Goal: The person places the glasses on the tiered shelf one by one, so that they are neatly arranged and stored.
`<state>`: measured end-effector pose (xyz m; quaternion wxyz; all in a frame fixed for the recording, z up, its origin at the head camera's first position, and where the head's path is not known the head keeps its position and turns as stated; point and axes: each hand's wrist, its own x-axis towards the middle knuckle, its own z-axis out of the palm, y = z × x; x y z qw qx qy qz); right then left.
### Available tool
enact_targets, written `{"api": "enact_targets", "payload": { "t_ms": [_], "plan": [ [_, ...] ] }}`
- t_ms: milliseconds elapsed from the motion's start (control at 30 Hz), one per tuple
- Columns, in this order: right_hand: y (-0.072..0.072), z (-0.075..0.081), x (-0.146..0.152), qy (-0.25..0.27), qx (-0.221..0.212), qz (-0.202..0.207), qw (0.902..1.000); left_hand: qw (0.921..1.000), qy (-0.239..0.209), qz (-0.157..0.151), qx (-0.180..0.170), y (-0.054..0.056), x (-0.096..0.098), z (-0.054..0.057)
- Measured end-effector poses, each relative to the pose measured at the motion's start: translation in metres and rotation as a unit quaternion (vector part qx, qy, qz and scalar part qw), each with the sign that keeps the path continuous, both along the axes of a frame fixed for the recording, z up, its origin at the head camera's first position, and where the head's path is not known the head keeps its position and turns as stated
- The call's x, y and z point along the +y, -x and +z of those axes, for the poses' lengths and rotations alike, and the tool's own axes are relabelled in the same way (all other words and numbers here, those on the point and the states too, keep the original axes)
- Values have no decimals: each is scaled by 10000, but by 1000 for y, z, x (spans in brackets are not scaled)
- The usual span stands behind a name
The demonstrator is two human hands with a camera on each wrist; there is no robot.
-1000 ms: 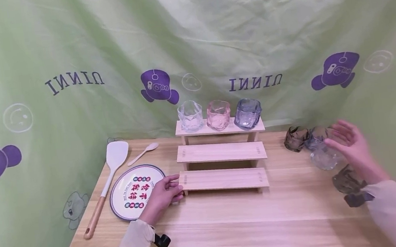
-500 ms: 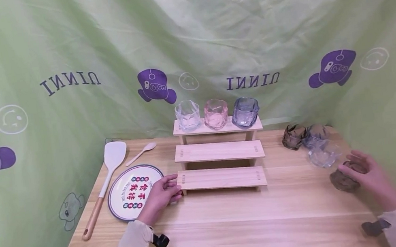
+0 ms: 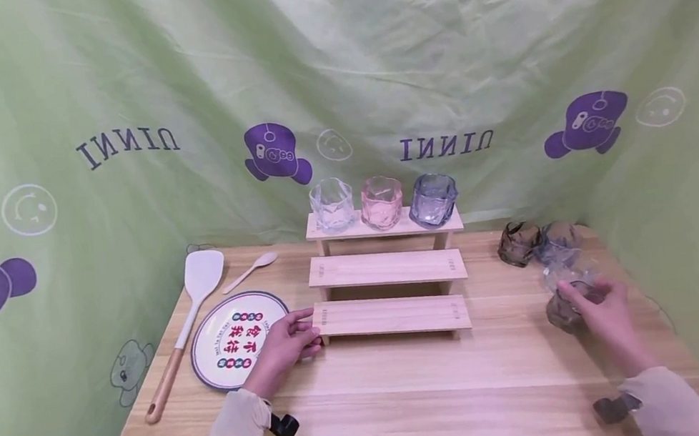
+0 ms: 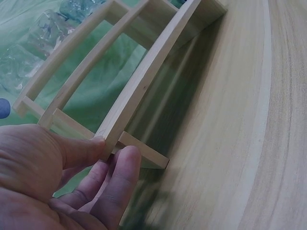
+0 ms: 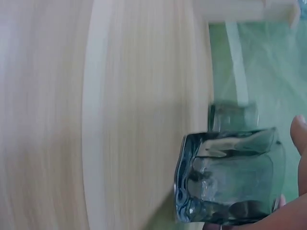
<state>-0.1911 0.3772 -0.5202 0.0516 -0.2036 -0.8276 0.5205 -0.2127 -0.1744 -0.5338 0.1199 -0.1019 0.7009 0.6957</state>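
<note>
My left hand (image 3: 282, 349) pinches the left end of the lowest step of a three-tier wooden stand (image 3: 393, 314). In the left wrist view its thumb lies on the step's top edge and its fingers (image 4: 115, 187) are beneath. At the right, my right hand (image 3: 610, 325) holds a smoky grey glass cup (image 3: 562, 313), which also fills the lower right of the right wrist view (image 5: 230, 177). This cup partly covers a clear glass cup (image 3: 553, 275) behind it. On the top tier stand a clear cup (image 3: 332, 207), a pink cup (image 3: 382, 204) and a blue-grey cup (image 3: 433, 201).
Behind the right hand are a dark brown cup (image 3: 519, 245) and a bluish cup (image 3: 558, 242). A patterned plate (image 3: 209, 349), a white spatula (image 3: 203, 272) with a wooden handle and a small spoon (image 3: 252, 272) lie left. A green curtain (image 3: 331, 54) hangs behind the wooden table (image 3: 409, 398).
My right hand has come down from the clear cup to the grey cup, taken hold of it and moved it leftward. The left hand stays on the stand.
</note>
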Motion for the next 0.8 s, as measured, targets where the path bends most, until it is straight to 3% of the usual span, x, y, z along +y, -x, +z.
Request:
{"api": "enact_targets", "payload": {
  "t_ms": [200,367,500,667,800],
  "plan": [
    [5,10,-35,502,-129,559,9971,10000,-5,74,-63,-1,-2,1],
    [4,12,-40,82,-46,1449,9894,10000,0,-5,-22,0,0,-1],
    [9,5,-31,-267,459,2104,9762,10000,27,9,28,0,0,-2],
    [20,-8,-16,-200,1045,2636,9587,10000,39,44,11,0,0,-1],
    [26,-17,-11,2,794,2679,9602,10000,66,11,11,0,0,-1]
  ]
}}
